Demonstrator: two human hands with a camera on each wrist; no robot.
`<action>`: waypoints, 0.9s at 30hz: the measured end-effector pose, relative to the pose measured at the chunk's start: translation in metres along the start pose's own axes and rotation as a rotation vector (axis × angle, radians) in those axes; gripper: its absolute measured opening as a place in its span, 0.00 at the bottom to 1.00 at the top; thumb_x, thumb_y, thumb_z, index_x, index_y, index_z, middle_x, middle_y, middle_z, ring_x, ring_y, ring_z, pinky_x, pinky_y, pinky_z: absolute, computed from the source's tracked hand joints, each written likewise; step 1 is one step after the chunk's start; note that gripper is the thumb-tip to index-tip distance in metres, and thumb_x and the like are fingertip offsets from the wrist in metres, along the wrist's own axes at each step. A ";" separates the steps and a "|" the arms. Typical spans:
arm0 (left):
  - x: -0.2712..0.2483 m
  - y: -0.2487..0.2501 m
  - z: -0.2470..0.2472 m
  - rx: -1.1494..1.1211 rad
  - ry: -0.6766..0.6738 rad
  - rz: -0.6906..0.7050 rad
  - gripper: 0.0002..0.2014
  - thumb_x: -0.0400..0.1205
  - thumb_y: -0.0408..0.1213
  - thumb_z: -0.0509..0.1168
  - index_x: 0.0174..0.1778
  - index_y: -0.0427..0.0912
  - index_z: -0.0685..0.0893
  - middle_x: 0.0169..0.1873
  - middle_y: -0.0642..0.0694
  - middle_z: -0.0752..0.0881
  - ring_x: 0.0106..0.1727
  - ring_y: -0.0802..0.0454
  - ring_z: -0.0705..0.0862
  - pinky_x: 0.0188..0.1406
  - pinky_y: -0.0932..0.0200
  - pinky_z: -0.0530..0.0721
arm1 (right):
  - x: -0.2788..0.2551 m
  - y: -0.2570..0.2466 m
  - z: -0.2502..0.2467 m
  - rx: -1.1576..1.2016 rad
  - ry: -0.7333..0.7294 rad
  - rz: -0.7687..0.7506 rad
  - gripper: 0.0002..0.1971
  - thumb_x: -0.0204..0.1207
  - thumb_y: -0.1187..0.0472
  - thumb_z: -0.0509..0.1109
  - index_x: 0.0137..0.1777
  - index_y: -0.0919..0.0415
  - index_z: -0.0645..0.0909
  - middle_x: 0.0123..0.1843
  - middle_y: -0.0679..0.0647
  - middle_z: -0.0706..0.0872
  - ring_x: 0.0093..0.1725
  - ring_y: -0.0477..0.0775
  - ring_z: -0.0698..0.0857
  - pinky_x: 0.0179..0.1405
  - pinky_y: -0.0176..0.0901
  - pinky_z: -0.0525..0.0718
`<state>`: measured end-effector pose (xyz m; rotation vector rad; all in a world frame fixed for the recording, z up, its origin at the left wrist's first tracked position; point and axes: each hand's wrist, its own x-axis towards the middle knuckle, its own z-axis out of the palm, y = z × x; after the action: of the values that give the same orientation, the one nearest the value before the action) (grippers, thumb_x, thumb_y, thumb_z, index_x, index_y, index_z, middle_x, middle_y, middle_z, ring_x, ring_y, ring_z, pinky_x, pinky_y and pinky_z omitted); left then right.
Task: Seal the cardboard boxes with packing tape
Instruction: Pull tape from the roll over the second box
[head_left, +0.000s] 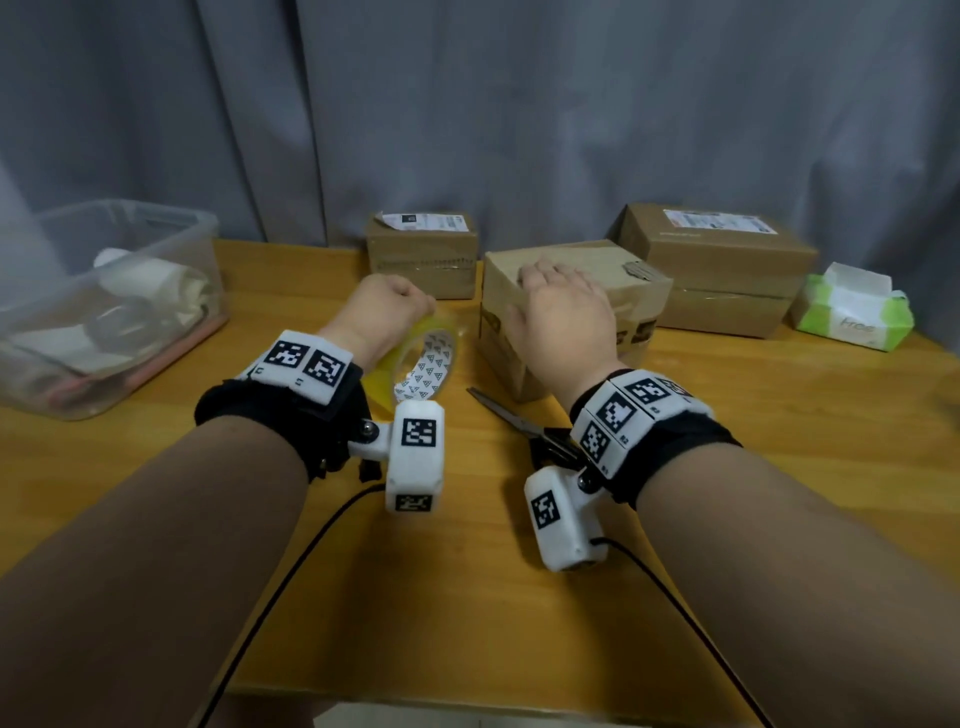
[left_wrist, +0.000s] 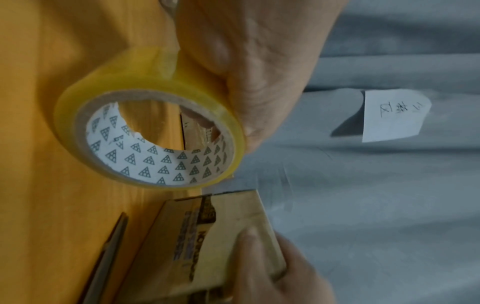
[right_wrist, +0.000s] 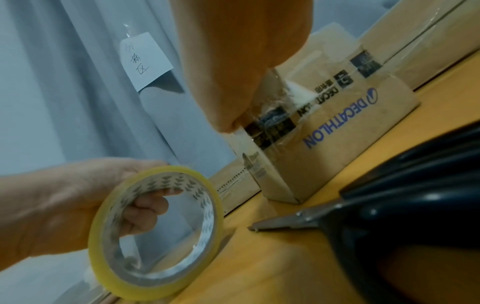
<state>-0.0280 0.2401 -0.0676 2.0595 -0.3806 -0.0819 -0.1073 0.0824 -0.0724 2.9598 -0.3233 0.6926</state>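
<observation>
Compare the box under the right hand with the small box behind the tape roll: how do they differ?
The box under the right hand is larger, sits askew nearer the person, and is pressed by the right hand; its top shows no label. The small box stands square at the back, untouched, with a white shipping label on top. Both are brown cardboard on the wooden table.

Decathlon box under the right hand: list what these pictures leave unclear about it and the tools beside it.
- Decathlon box: its top seam in the head view is covered by the right hand.
- Tape roll: its loose end shows in no view; the left hand covers the upper rim.
- Scissors: handles sit behind the right wristband in the head view, and are blurred in the right wrist view.
</observation>
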 end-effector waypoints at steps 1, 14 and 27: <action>0.000 0.001 0.001 0.015 -0.003 0.002 0.09 0.83 0.38 0.64 0.50 0.36 0.85 0.51 0.42 0.87 0.49 0.50 0.83 0.52 0.58 0.77 | 0.001 0.000 0.000 0.000 0.012 -0.003 0.23 0.86 0.52 0.54 0.76 0.63 0.70 0.78 0.58 0.73 0.79 0.57 0.68 0.80 0.49 0.57; -0.011 0.012 0.005 0.047 0.023 -0.025 0.10 0.84 0.36 0.61 0.54 0.35 0.85 0.51 0.45 0.86 0.50 0.49 0.83 0.53 0.56 0.80 | 0.001 -0.001 -0.004 0.007 -0.025 -0.008 0.21 0.87 0.54 0.51 0.74 0.65 0.71 0.76 0.60 0.75 0.77 0.59 0.70 0.79 0.51 0.60; 0.001 0.002 0.004 0.021 0.014 -0.005 0.08 0.84 0.37 0.63 0.48 0.38 0.85 0.45 0.49 0.86 0.40 0.59 0.80 0.45 0.61 0.75 | 0.031 0.064 -0.031 0.141 -0.473 0.187 0.32 0.79 0.29 0.45 0.82 0.35 0.55 0.87 0.51 0.52 0.84 0.67 0.49 0.76 0.74 0.43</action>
<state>-0.0286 0.2358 -0.0680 2.0807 -0.3688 -0.0671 -0.1076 0.0184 -0.0281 3.2283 -0.6115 0.0116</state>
